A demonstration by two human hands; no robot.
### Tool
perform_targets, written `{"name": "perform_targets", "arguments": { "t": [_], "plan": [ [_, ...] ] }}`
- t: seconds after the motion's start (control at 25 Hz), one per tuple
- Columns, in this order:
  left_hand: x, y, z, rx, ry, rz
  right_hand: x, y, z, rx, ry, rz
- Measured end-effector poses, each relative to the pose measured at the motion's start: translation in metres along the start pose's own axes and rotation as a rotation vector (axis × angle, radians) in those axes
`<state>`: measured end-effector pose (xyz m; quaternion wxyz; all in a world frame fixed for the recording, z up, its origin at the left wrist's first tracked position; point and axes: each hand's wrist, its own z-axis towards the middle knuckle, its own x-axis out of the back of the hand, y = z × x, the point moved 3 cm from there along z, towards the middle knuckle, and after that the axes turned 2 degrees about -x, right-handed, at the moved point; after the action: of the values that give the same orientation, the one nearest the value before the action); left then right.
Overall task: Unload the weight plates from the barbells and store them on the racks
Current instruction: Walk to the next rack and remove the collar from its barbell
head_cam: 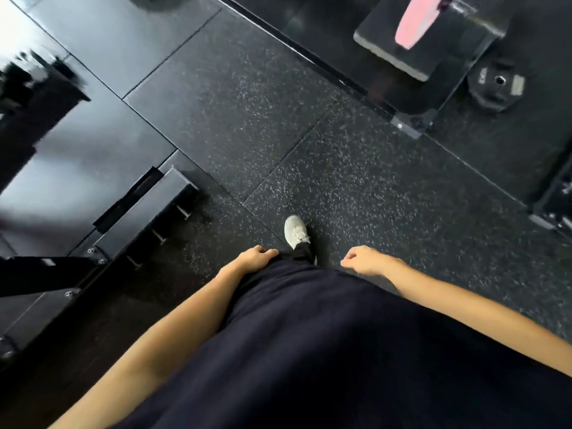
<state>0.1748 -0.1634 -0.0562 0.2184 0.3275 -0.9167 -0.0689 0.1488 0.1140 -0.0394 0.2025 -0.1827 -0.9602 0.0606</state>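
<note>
Both hands [309,261] empty — surroundings blurred

Gym, speckled rubber floor tiles [309,125], black weight plate [495,88] lying by a steel rack frame [148,212]

speckled rubber floor [340,168], glossy metal frame [145,212]

Speckled black rubber floor tiles [325,144] (seams visible) under glary light.
</note>
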Motion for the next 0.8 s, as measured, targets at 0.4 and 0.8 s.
{"name": "perform_targets", "arguments": {
  "t": [0.4,0.8],
  "plan": [
    [0.257,0.06,0.086,-0.001,0.138,-0.218,0.243,-0.229,0.118,0.154,0.087,-0.159],
    [0.486,0.052,0.178,0.139,0.077,-0.291,0.395,-0.484,0.274,0.224,-0.068,-0.442]
  ]
}}
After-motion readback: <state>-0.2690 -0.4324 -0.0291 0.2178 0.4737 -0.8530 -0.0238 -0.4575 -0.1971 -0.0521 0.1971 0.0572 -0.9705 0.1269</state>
